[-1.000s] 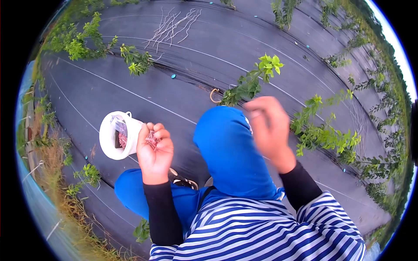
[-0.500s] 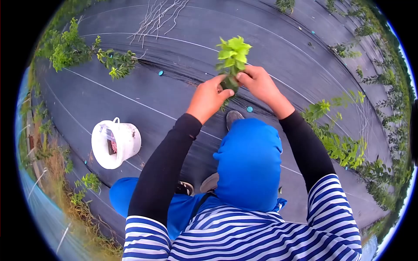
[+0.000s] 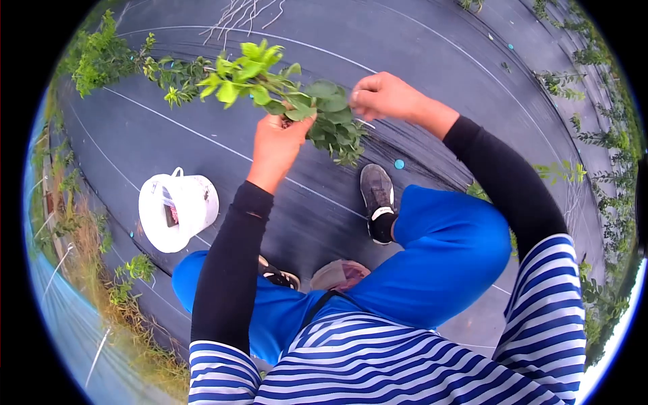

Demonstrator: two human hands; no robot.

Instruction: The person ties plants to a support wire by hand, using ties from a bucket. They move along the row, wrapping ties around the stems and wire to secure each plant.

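Observation:
A leafy plant (image 3: 260, 77) leans to the left in front of me, with bright green young leaves at its tip and darker rounded leaves lower down. My left hand (image 3: 280, 143) is closed around its stem, partly covered by leaves. To the right of the dark leaves, my right hand (image 3: 388, 96) is raised with its fingers curled together. Its fingertips are slightly blurred and sit at the edge of the foliage; whatever they pinch, if anything, is hidden.
A white bucket (image 3: 202, 201) lies tilted on the black ground sheet (image 3: 270, 223) at left, with something inside. Another container (image 3: 327, 275) stands between my legs. A shoe (image 3: 376, 192) is below the plant. Leafy shrubs (image 3: 101, 57) and bare twigs (image 3: 239, 15) are at the far side.
The plant, upright before, now tilts left in my left hand, which moved left. My right hand has come off the stem and moved up. My right knee has swung out to the right.

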